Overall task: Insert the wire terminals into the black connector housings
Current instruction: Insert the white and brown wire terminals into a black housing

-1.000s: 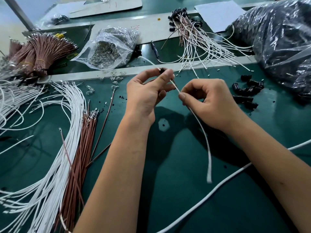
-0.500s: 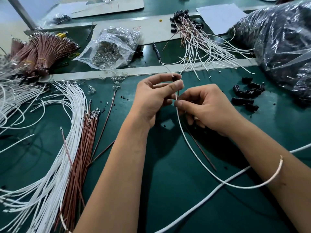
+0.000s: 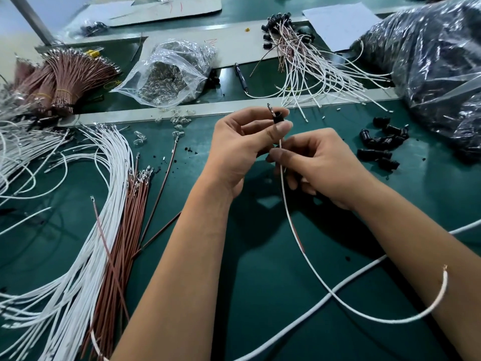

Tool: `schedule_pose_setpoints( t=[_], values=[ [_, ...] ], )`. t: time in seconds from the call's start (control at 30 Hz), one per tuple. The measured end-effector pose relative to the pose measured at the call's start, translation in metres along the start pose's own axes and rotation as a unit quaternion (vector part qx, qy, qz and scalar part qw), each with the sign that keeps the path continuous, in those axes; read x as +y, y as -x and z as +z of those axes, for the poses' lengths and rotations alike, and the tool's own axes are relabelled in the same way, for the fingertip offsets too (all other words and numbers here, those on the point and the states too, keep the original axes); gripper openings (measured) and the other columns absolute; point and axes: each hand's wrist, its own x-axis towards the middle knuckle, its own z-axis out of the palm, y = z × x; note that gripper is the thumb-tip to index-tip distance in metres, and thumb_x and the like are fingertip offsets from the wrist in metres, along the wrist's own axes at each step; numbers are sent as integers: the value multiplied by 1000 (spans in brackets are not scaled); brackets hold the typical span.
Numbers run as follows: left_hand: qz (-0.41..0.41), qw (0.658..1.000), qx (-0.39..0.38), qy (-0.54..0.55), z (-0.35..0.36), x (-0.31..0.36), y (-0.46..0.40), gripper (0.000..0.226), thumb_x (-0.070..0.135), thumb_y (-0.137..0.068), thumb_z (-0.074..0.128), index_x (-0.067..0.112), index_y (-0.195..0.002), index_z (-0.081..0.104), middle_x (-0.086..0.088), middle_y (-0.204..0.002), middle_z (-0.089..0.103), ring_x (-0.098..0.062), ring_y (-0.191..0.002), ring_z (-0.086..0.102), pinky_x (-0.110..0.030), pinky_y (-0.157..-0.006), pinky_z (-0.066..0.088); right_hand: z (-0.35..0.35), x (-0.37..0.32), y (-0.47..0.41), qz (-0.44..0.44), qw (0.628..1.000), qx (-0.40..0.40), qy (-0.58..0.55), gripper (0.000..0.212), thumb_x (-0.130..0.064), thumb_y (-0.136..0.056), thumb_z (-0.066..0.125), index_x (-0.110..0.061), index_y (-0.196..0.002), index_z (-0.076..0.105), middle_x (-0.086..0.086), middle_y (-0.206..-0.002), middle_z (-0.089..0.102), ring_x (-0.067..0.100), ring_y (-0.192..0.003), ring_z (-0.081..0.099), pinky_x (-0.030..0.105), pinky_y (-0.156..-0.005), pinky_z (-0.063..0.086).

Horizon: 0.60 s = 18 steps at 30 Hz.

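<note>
Left grip (image 3: 242, 149) pinches black housing (image 3: 279, 118) — right (image 3: 320, 165) pinches white wire (image 3: 286, 201); terminal seemingly hidden inside.

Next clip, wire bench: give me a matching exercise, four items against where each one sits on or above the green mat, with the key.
Things:
1. black connector housing
2. loose black housings
3. clear bag of metal terminals
4. bundled brown wires

Places:
A. far left
B. pinched in the left hand
C. on the mat, right of the right hand
D. behind the left hand, beyond the metal strip

Pairs: 1-B, 2-C, 3-D, 4-A
</note>
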Motion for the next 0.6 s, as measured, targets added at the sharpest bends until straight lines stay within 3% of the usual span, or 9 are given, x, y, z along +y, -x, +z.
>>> schedule_pose_setpoints(
  t=[0.07,0.27,0.33,0.43,0.6],
  values=[
    [11,1000,-4,4,0,0,0,19,-3,-83,76,7,-98,74,-9,-85,73,-19,-73,66,-25,-63,53,1,1,-1,-5,1000,1,-24,18,-24,-97,72,-11,-85,77,16,-54,60,19,-35,40,19,-34,31],
    [65,997,-26,-7,1,-2,1,24,-8,-78,77,5,-98,72,-8,-86,76,-15,-82,71,-28,-76,56,-1,2,-1,-5,999,-6,-35,18,-25,-94,74,-10,-86,79,12,-54,60,15,-35,41,19,-34,32],
    [73,997,-20,-4,1,-2,0,22,-9,-78,77,6,-94,71,-7,-84,76,-17,-80,70,-31,-72,56,0,1,-1,-17,998,7,-61,20,-23,-95,72,-5,-87,77,9,-61,64,14,-39,48,20,-34,33],
    [44,999,11,15,0,-2,-1,16,-5,-80,78,8,-84,71,-8,-84,75,-20,-74,67,-31,-67,53,-1,-1,0,-21,994,19,-104,22,-19,-98,67,-1,-88,75,3,-65,66,14,-44,53,19,-34,33],
    [-50,998,10,45,-4,-4,-4,11,13,-90,73,4,-95,72,-13,-89,75,-15,-68,64,-29,-74,52,0,-2,1,-23,995,23,-98,23,-12,-100,64,-2,-81,72,0,-56,61,12,-37,48,17,-32,29]
  ],
)
